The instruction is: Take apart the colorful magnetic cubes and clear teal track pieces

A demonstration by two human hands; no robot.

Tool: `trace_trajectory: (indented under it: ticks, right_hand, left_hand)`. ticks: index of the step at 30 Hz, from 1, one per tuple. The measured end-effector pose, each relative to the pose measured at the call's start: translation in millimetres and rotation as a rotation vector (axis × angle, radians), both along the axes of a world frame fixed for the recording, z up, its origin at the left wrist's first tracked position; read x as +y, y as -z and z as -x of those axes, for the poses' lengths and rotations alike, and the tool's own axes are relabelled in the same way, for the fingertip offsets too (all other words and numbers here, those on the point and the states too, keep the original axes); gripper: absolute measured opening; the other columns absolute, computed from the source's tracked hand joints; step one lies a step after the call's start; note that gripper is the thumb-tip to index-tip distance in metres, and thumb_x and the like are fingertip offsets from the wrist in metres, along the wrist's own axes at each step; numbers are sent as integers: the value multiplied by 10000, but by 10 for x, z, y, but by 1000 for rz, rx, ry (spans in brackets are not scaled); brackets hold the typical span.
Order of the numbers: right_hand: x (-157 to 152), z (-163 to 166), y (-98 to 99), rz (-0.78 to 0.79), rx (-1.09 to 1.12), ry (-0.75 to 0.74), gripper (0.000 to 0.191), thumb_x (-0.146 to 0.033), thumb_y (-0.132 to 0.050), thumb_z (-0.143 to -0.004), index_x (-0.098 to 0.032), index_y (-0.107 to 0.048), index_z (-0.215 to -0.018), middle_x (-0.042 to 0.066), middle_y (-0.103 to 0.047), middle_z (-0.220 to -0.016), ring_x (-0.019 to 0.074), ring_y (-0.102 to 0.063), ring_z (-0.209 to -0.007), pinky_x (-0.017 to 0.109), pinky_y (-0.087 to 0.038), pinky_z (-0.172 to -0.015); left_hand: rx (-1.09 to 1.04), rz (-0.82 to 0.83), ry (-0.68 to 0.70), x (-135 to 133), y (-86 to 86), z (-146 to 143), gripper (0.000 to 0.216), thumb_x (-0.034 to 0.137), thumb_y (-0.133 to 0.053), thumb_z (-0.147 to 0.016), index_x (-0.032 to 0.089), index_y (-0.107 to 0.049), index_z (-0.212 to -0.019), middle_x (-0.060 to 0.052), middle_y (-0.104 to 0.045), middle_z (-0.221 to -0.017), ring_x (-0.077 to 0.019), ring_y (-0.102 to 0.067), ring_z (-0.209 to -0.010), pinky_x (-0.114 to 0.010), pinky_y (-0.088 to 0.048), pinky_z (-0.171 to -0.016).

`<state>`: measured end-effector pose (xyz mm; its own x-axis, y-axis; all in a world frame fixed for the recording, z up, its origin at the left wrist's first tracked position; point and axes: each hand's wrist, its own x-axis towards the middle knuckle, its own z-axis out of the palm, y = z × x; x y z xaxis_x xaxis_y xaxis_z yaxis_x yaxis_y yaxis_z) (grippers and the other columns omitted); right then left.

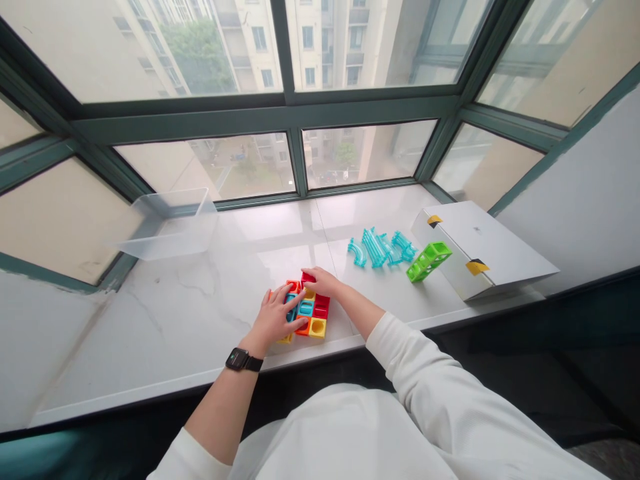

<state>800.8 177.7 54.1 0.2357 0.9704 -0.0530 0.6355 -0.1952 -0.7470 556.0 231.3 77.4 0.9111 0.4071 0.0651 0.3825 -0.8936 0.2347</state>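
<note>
Colourful hollow toy blocks stand together in a cluster near the front edge of the sill: a yellow block [318,327] at the near corner, a dark red block [321,307] behind it, and a light blue block [305,308] in the middle. My left hand [276,316] lies over the cluster's left side, its fingers spread across orange and blue blocks. At the far corner, my right hand [323,281] has its fingers closed on a red block [306,277], which they partly cover. Some blocks under my left hand are hidden.
Several clear turquoise track pieces [376,248] lie to the right. Beside them a green openwork block piece [429,261] leans near a white box [493,247] with yellow-black tabs. A clear plastic bin [173,243] stands at the left. Windows enclose the marble sill [200,320].
</note>
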Motion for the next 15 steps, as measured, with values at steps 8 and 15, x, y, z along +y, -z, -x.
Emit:
trace_trajectory:
  ticks: [8, 15]
  right_hand:
    - [-130, 97, -6, -54, 69, -109, 521, -328, -514, -1062, -232, -537, -1574, 109, -594, -1567, 243, -529, -1471, 439, -379, -1261]
    - [-950, -119, -434, -539, -40, 360, 435, -334, -490, -1057, -245, -551, -1479, 140, -637, -1416, 268, -603, -1336, 472, -514, -1130]
  left_hand:
    - [-91, 51, -65, 94, -4, -94, 601, 569, -580, -998, 319, -549, -1544, -136, -420, -1691, -339, -421, -1540, -641, -256, -1283]
    - [-65, 8, -25, 169, 12, -190, 614, 446, -544, -995, 344, -485, -1598, -118, -415, -1698, -338, -432, -1537, -650, -244, -1286]
